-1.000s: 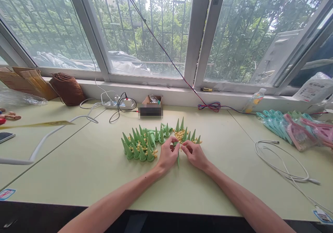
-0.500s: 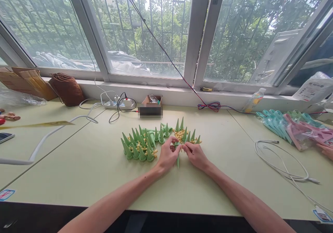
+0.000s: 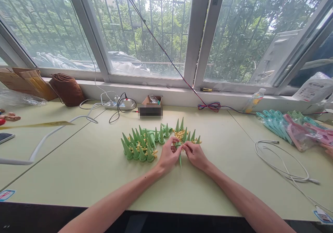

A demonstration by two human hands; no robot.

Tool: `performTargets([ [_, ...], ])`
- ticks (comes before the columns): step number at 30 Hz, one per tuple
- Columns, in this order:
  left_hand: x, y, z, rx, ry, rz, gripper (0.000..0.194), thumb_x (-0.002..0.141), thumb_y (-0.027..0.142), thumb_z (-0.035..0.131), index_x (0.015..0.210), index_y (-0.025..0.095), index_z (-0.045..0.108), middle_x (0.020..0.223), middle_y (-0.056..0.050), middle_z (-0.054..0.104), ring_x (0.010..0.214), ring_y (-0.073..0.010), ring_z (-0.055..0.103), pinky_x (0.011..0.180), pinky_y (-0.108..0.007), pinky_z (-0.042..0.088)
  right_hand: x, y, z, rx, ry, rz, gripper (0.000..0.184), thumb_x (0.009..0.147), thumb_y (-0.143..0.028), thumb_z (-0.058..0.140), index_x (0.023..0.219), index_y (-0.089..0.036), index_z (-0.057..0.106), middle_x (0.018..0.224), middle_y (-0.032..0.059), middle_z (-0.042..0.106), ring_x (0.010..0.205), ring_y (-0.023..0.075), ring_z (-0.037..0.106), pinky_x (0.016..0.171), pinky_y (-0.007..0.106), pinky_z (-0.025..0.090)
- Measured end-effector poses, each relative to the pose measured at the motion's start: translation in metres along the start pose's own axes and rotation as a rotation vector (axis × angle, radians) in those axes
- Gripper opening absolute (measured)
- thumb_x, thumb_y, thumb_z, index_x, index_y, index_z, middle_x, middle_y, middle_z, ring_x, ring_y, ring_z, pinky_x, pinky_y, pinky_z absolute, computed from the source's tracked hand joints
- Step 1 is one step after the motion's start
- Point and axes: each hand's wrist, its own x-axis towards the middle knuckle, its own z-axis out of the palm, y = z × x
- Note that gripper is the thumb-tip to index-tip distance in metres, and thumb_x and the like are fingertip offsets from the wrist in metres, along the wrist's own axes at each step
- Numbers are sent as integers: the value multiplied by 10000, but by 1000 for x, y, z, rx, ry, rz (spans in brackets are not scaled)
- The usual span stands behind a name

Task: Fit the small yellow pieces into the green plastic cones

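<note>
My left hand (image 3: 168, 156) is closed around a green cone (image 3: 180, 161), whose pointed tip slants down toward me below the fingers. Right beside it, my right hand (image 3: 195, 155) pinches a small yellow piece (image 3: 182, 149), mostly covered by the fingertips, close against the cone. To the left, several green cones (image 3: 135, 152) stand in rows, with yellow pieces scattered among them. Just beyond my hands lies a heap of small yellow pieces (image 3: 179, 134), with more upright green cones (image 3: 193, 136) around it.
A small cardboard box (image 3: 158, 100) stands at the back near a power strip (image 3: 110, 104). Teal clips (image 3: 277, 123), pink plastic items (image 3: 296, 130) and a coiled white cable (image 3: 281, 170) lie to the right. Another person's hand (image 3: 328, 149) shows at the right edge. A bottle (image 3: 254, 100) leans by the window.
The held cone has tilted slightly, its tip shifting a little to the right. My right fingertips have moved slightly right. The other cones stay in place.
</note>
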Motion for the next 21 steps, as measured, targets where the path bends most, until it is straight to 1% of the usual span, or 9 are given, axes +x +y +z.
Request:
performTargets([
  [6,0,1,0,-9,-19,-21,232,854,354,600,994,186,522,951,-21,555,493,-39,451,443,-183,347,0,3,0,-23,22,-4,409,991,-403,414,637,-199,413,558,-44,377,513,110,304,502,242,266],
  [9,0,1,0,-4,-34,-19,231,853,347,599,995,187,512,934,-16,539,484,-33,425,437,-181,324,0,5,1,-46,30,-2,444,994,-429,406,616,-197,410,538,-45,371,498,107,301,498,245,258],
  [14,0,-1,0,7,-37,-1,230,856,340,590,1007,187,507,961,-19,524,488,-25,410,435,-177,302,-1,6,1,-94,34,8,477,1003,-446,382,608,-190,455,526,-35,404,484,105,323,491,248,260],
  [21,-2,1,1,4,-41,14,229,867,338,585,1016,181,511,921,-15,548,488,-33,403,431,-178,297,-1,3,1,-130,43,11,491,1008,-448,365,601,-188,458,523,-25,453,477,103,375,502,244,282],
])
